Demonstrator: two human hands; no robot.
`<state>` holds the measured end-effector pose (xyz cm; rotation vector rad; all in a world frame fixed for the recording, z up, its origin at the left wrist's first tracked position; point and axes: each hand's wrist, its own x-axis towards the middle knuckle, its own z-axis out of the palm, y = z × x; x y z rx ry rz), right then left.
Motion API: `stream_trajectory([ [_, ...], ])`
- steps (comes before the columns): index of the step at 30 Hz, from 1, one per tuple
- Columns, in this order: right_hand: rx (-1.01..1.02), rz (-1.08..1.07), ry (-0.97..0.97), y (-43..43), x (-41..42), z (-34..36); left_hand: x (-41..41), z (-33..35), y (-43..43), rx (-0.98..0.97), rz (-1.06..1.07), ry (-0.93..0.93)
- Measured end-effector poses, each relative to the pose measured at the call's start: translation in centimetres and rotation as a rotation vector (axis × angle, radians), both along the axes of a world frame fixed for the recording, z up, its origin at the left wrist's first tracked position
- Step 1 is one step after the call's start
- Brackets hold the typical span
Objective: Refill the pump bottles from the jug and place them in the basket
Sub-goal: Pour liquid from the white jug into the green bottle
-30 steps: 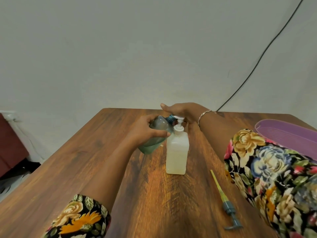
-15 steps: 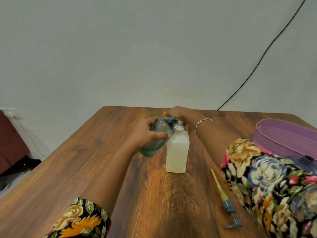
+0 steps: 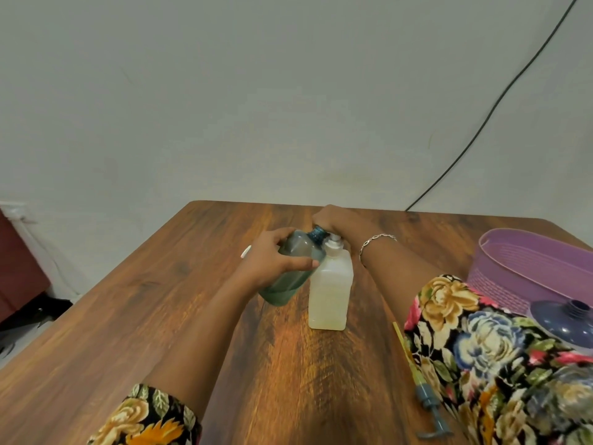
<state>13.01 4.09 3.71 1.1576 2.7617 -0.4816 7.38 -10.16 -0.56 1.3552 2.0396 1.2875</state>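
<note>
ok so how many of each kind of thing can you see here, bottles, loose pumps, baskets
bottles: 3 (teal bottle, pale pump bottle, navy bottle)
loose pump: 1
basket: 1
total: 5

1. At mid-table (image 3: pixel 160 300), a tilted bottle (image 3: pixel 288 277) is just left of an upright bottle (image 3: pixel 330 293).
2. A loose pump (image 3: pixel 426 399) lies nearer, to the right.
3. The basket (image 3: pixel 513 268) stands far right, with a vessel (image 3: pixel 564 322) just before it.

Soft even light, slight blur, wide-angle edge distortion.
</note>
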Motion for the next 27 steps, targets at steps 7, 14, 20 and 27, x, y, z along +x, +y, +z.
stream_trajectory([
  [7,-0.177,0.098,-0.078,-0.2,0.9,1.8,0.1,1.3,-0.2,0.018,-0.009,-0.015],
  [14,-0.112,0.002,0.028,0.2,0.3,0.2,-0.1,0.6,-0.2,-0.001,-0.016,0.010],
  [20,0.018,0.001,-0.009,0.0,0.2,0.2,0.0,0.3,-0.1,0.007,-0.012,-0.010],
  [27,-0.331,-0.049,0.138,-0.4,0.7,1.8,-0.5,1.3,-0.1,0.009,0.003,0.043],
])
